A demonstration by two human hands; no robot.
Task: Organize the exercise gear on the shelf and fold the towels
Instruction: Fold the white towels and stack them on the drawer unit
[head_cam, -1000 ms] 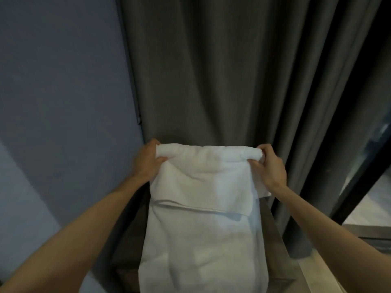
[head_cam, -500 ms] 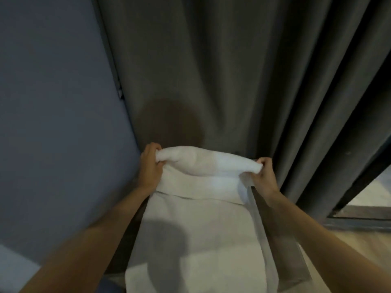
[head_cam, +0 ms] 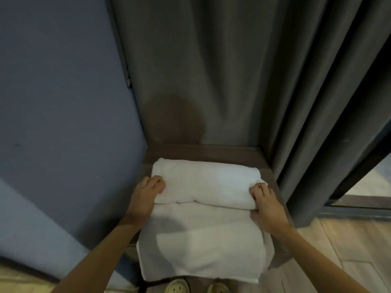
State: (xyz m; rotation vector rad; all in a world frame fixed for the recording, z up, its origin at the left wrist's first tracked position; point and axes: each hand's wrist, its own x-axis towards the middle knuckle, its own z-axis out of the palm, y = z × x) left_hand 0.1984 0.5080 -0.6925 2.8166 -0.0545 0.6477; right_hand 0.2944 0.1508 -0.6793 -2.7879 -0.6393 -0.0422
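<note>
Head view. Shows the white towel (head_cam: 203,208) laid across the wooden shelf top (head_cam: 203,152), at 6 o'clock from the grey curtain (head_cam: 211,70) and at 3 o'clock from the blue wall (head_cam: 53,102). Held up in the air against the curtain by its doubled upper edge a second ago; now brought down flat. Thick folded band at the 12 o'clock end, single layer running toward 6 o'clock and hanging over the near edge, above a pair of pale slippers (head_cam: 176,287) on the floor (head_cam: 349,240).

Meaning for the task, as a judgement: one fold set down on a firm surface and the towel partly folded; loose 6 o'clock length left to bring up or roll in, then squaring and stacking. No exercise gear in sight.

Grip. Left hand (head_cam: 146,193) at the 9 o'clock end of the band, fingers curled over its top, thumb hidden. Right hand (head_cam: 267,205) at the 3 o'clock end, fingers curled into the edge of the fold, palm resting on the layer below. Both closed on cloth, neither spread flat.
</note>
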